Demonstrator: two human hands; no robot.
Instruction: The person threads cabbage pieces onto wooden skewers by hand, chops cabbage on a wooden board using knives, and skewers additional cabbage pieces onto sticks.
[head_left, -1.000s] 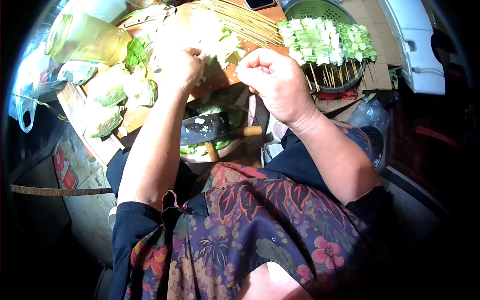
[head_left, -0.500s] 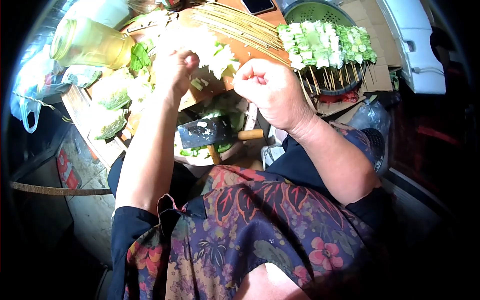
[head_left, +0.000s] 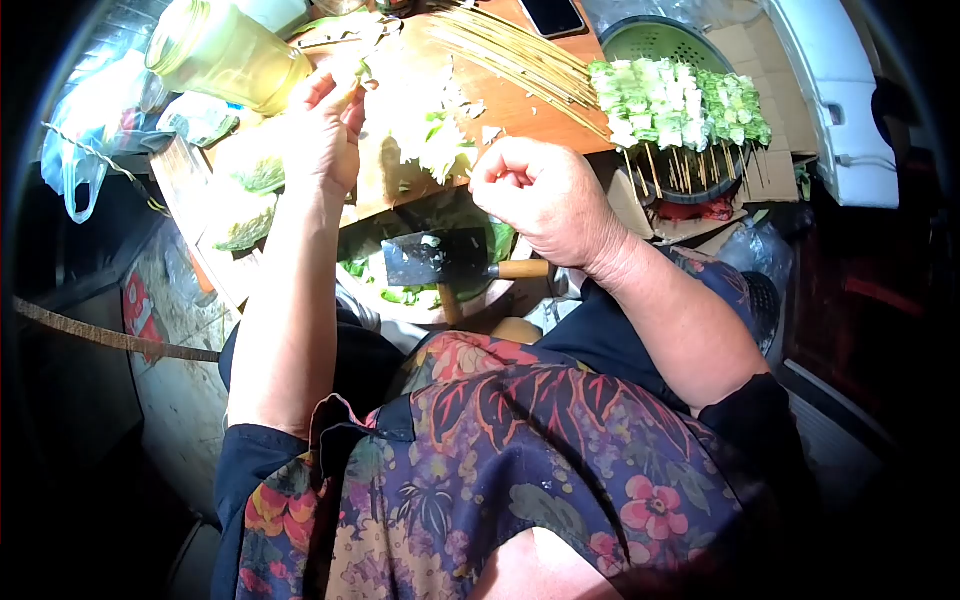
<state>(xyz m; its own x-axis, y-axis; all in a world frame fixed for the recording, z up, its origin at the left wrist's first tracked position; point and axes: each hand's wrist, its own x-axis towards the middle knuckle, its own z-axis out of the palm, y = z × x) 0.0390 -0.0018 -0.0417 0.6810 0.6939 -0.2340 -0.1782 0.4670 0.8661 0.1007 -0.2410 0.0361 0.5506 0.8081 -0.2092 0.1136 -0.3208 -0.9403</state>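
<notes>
Bare board (head_left: 530, 118) fronts the right hand (head_left: 548, 200) before sticks (head_left: 515, 58) obstruct.

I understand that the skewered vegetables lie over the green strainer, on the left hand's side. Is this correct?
Only the side is wrong: the head view shows the skewered vegetables lying over the green strainer on the right hand's side.

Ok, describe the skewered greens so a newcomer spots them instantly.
Find the orange-brown table, then the round green colander beside its right edge. Partly over it lie the skewered greens: pale leaf pieces threaded in a block, which the bare sticks on the table lack.
</notes>
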